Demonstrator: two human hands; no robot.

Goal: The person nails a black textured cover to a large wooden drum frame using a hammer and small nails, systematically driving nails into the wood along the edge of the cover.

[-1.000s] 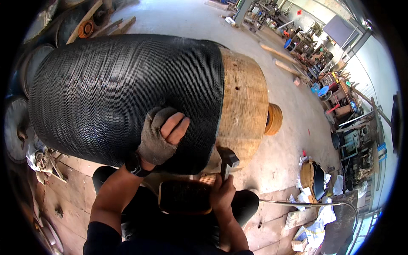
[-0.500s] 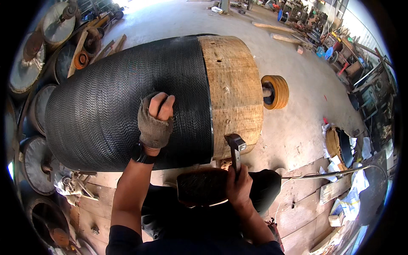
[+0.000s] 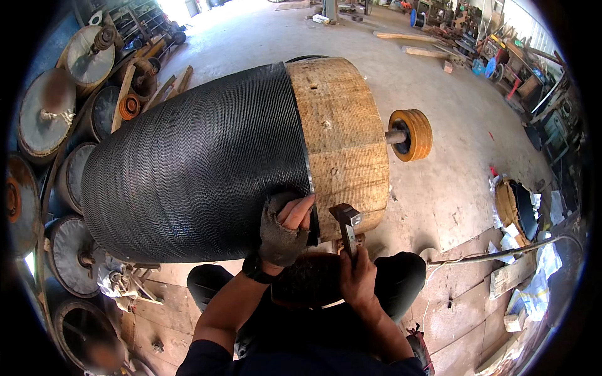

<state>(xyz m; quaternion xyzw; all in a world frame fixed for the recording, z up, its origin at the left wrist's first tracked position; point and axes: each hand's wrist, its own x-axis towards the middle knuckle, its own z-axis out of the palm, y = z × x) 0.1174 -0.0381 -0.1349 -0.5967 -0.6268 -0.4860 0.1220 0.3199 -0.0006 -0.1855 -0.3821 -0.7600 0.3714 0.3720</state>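
A large wooden roller (image 3: 345, 144) lies across in front of me, its right end bare. The black, finely ridged covering (image 3: 188, 156) wraps the rest of it, ending in a straight edge. My left hand (image 3: 285, 229), in a grey fingerless glove, rests on the covering close to that edge. Its fingers are curled together with the tips at the edge; whether they pinch something is hidden. My right hand (image 3: 359, 276) is closed around the handle of a hammer (image 3: 346, 219), whose head is raised in front of the bare wood's near side.
A yellow grooved pulley (image 3: 416, 135) sits on the shaft at the roller's right end. A dark container (image 3: 304, 279) rests between my knees. Several round-ended rollers (image 3: 74, 254) are stacked at the left. A cable (image 3: 489, 255) and plastic scraps (image 3: 536, 282) lie at the right.
My left hand has slid right and nearer to me, from the middle of the covering to its edge. The right hand still holds the hammer at nearly the same spot.
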